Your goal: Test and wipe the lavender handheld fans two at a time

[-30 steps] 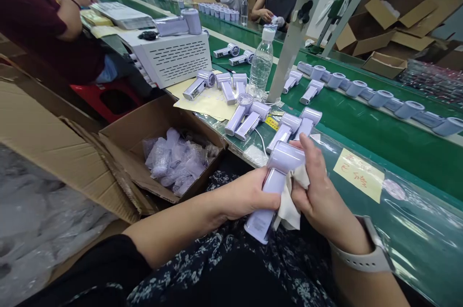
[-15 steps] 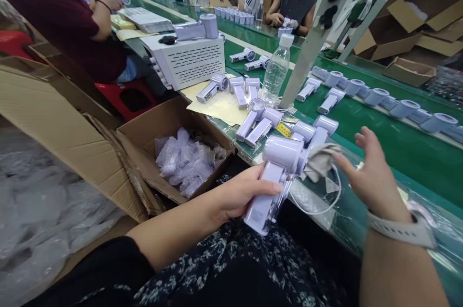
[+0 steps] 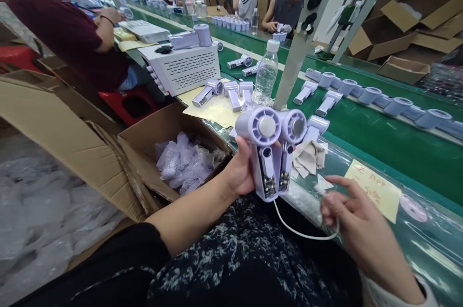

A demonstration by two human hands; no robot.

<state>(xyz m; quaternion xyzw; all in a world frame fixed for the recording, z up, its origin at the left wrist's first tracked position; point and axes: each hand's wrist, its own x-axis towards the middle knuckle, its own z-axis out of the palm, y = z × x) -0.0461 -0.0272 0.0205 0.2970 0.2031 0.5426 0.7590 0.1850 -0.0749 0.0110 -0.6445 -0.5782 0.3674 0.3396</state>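
Note:
Side by side, two lavender handheld fans, a left one (image 3: 258, 126) and a right one (image 3: 293, 127), stand upright in my left hand (image 3: 240, 172). Their round faces and open handles with circuit parts show toward me. A white cable (image 3: 304, 235) runs from the bottom of the fans to my right hand (image 3: 356, 215), whose curled fingers are closed near the cable's other end. Behind the fans, a beige cloth (image 3: 309, 157) lies at the table edge. To the right is a yellow note (image 3: 376, 189) with handwriting.
More fans (image 3: 233, 95) lie on yellow paper beside a clear bottle (image 3: 266, 73) and a metal post (image 3: 294, 66). A white slotted box (image 3: 184, 68) stands behind. An open carton (image 3: 133, 140) holds wrapped items at left. Fan bodies (image 3: 398, 107) line the green belt. Co-workers sit beyond.
The fans in my left hand have turned so their faces and open handles show. My right hand has moved down, its fingers have curled near the cable, and the yellow note is uncovered.

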